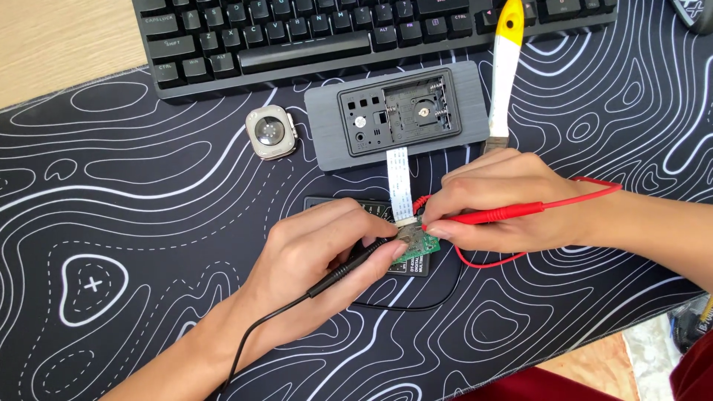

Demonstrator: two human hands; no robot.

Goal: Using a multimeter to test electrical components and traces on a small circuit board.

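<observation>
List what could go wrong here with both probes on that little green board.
1. The black probe in the left hand and the red probe in the right hand meet close together on the small green circuit board; a slip might bridge contacts.
2. The white ribbon cable ties the board to the grey housing; pressing or nudging could strain it.

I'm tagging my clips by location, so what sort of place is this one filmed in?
Most likely a home or hobby electronics desk. A keyboard sits on a patterned desk mat, and the left hand and right hand press black and red test probes onto a small green circuit board beside an opened grey device case.
</observation>
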